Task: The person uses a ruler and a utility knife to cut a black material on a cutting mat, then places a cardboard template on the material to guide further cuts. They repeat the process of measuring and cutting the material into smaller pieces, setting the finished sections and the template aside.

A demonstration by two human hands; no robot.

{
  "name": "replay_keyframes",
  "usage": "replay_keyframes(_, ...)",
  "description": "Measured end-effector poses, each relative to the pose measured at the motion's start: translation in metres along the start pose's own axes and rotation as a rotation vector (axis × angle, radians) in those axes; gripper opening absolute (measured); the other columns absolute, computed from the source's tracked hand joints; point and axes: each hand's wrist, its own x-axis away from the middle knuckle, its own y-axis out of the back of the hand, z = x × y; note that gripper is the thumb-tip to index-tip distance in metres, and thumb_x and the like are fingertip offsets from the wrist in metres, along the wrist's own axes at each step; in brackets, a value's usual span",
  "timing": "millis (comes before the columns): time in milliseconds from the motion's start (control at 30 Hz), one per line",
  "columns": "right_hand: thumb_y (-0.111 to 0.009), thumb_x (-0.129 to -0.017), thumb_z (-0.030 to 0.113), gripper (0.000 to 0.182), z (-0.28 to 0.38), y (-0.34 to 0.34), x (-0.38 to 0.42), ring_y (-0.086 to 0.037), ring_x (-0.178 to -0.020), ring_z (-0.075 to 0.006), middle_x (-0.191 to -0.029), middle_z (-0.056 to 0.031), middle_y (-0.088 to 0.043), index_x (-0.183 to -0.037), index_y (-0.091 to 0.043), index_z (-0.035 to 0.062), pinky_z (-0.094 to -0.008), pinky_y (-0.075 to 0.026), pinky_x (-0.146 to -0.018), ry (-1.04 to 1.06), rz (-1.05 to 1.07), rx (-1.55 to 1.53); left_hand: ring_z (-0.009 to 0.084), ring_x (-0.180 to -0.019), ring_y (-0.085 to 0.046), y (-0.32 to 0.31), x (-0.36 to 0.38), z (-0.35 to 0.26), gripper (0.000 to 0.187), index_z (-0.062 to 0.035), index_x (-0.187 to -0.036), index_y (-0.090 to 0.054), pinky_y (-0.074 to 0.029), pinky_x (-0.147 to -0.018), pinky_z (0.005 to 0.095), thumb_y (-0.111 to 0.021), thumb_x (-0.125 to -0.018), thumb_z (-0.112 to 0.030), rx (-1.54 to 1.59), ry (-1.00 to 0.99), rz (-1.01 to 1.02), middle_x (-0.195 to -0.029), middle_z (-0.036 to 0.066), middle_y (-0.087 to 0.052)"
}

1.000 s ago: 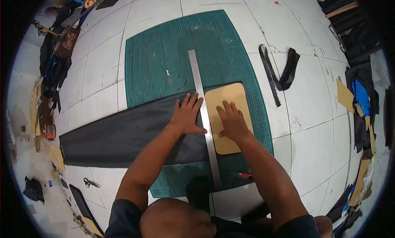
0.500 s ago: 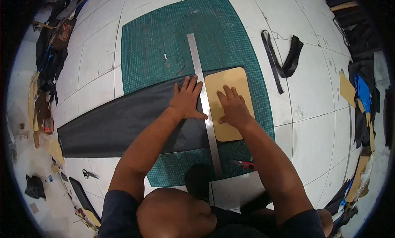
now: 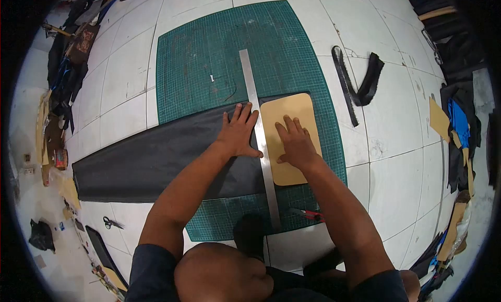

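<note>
My left hand [image 3: 238, 133] lies spread on the black fabric [image 3: 151, 161], its fingertips and thumb touching the edge of a metal ruler [image 3: 249, 80]. The ruler runs lengthwise across the fabric. Just right of it, a tan rounded-corner board [image 3: 287, 106] rests on the fabric's right end. On that board my right hand [image 3: 298, 144] is pressed flat, fingers apart. Beneath everything is a green cutting mat [image 3: 203, 51]. A red-handled cutter [image 3: 311, 215] lies near the mat's lower edge.
Black strips [image 3: 360, 90] lie on the tiled floor at the right. Small scissors [image 3: 112, 222] are at the lower left. Fabric scraps and tools line both sides. My knee [image 3: 219, 270] and a dark-covered foot [image 3: 249, 231] are near the mat's lower edge.
The view has shifted slightly, so the mat and ruler appear a little lower. Both hands keep nearly the same places on the fabric and board.
</note>
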Motion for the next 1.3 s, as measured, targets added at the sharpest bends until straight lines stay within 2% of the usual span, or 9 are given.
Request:
replay_keyframes(33, -0.096, -0.06, 0.036, 0.112, 0.0, -0.001, 0.001, -0.031, -0.148, -0.0402, -0.16, -0.0162, -0.031, -0.152, -0.037, 0.0122, -0.0565, -0.038, -0.114, -0.002, 0.007, 0.022, 0.0441, -0.153, -0.012, 0.001, 0.0, 0.0, 0.131, -0.0072, -0.157, -0.024, -0.022, -0.116, 0.0715, -0.085, -0.057, -0.068, -0.002, 0.003, 0.019, -0.165, 0.02, -0.015)
replay_keyframes(133, -0.097, -0.058, 0.024, 0.109, 0.001, 0.0, 0.002, -0.029, -0.148, -0.0443, -0.16, -0.0213, -0.03, -0.15, -0.04, 0.0088, -0.059, -0.038, -0.113, 0.007, -0.019, -0.068, 0.0442, -0.153, -0.009, 0.005, 0.0, 0.0, 0.133, -0.0109, -0.158, -0.021, -0.02, -0.118, 0.0701, -0.084, -0.057, -0.07, 0.005, 0.007, 0.049, -0.166, 0.019, -0.013)
replay_keyframes(300, -0.097, -0.057, 0.024, 0.11, 0.0, -0.002, 0.002, -0.031, -0.147, -0.0447, -0.159, -0.0209, -0.031, -0.15, -0.041, 0.0092, -0.0589, -0.039, -0.113, 0.004, -0.034, -0.052, 0.0465, -0.153, -0.012, 0.003, 0.0, -0.001, 0.129, -0.0157, -0.159, -0.024, -0.02, -0.115, 0.0727, -0.086, -0.057, -0.064, 0.027, -0.006, 0.018, -0.164, 0.022, -0.015)
replay_keyframes(400, -0.097, -0.057, 0.024, 0.11, 0.001, -0.001, 0.004, -0.031, -0.147, -0.0444, -0.159, -0.0208, -0.031, -0.15, -0.041, 0.0095, -0.0588, -0.039, -0.113, 0.0, -0.035, -0.062, 0.0458, -0.153, -0.009, 0.004, 0.0, -0.001, 0.131, -0.0174, -0.16, -0.022, -0.019, -0.117, 0.0713, -0.086, -0.056, -0.068, 0.014, 0.002, 0.045, -0.165, 0.02, -0.013)
replay_keyframes(700, -0.097, -0.059, 0.024, 0.109, 0.0, -0.004, 0.002, -0.029, -0.148, -0.0446, -0.159, -0.0214, -0.031, -0.151, -0.04, 0.0092, -0.0583, -0.039, -0.113, 0.003, -0.035, -0.058, 0.0461, -0.153, -0.009, 0.007, -0.001, -0.004, 0.132, -0.0182, -0.16, -0.022, -0.021, -0.116, 0.0719, -0.086, -0.056, -0.068, -0.007, 0.02, 0.06, -0.165, 0.021, -0.013)
replay_keyframes(900, -0.097, -0.058, 0.025, 0.11, -0.001, -0.005, 0.002, -0.03, -0.148, -0.0453, -0.159, -0.0225, -0.031, -0.15, -0.039, 0.0082, -0.0592, -0.039, -0.113, 0.023, -0.038, -0.06, 0.0432, -0.154, -0.009, 0.01, -0.001, -0.011, 0.134, -0.0195, -0.161, -0.018, -0.015, -0.119, 0.069, -0.083, -0.057, -0.074, -0.104, 0.053, 0.085, -0.166, 0.019, -0.014)
replay_keyframes(1100, -0.097, -0.057, 0.025, 0.11, 0.0, -0.003, 0.004, -0.031, -0.147, -0.0457, -0.159, -0.0227, -0.031, -0.15, -0.04, 0.0079, -0.0601, -0.039, -0.112, 0.018, -0.05, -0.057, 0.0352, -0.155, -0.014, 0.009, -0.003, -0.018, 0.139, -0.0008, -0.158, -0.02, -0.007, -0.122, 0.0633, -0.083, -0.057, -0.072, -0.177, 0.092, 0.045, -0.165, 0.019, -0.019)
replay_keyframes(1200, -0.097, -0.058, 0.025, 0.109, -0.001, -0.004, 0.003, -0.031, -0.147, -0.0454, -0.159, -0.0221, -0.032, -0.15, -0.04, 0.0084, -0.0602, -0.039, -0.112, 0.022, -0.044, -0.061, 0.0336, -0.155, -0.015, 0.021, -0.001, -0.026, 0.141, 0.0044, -0.156, -0.022, -0.007, -0.123, 0.0619, -0.083, -0.056, -0.074, -0.26, 0.085, 0.055, -0.165, 0.02, -0.02)
replay_keyframes(1300, -0.096, -0.06, 0.027, 0.109, -0.006, -0.008, 0.002, -0.029, -0.148, -0.0441, -0.16, -0.0203, -0.03, -0.15, -0.038, 0.0099, -0.0608, -0.039, -0.112, 0.044, -0.047, -0.06, 0.0343, -0.154, -0.017, 0.014, -0.004, -0.023, 0.141, 0.0044, -0.156, -0.023, -0.009, -0.122, 0.0616, -0.083, -0.056, -0.074, -0.246, 0.08, 0.083, -0.165, 0.021, -0.021)
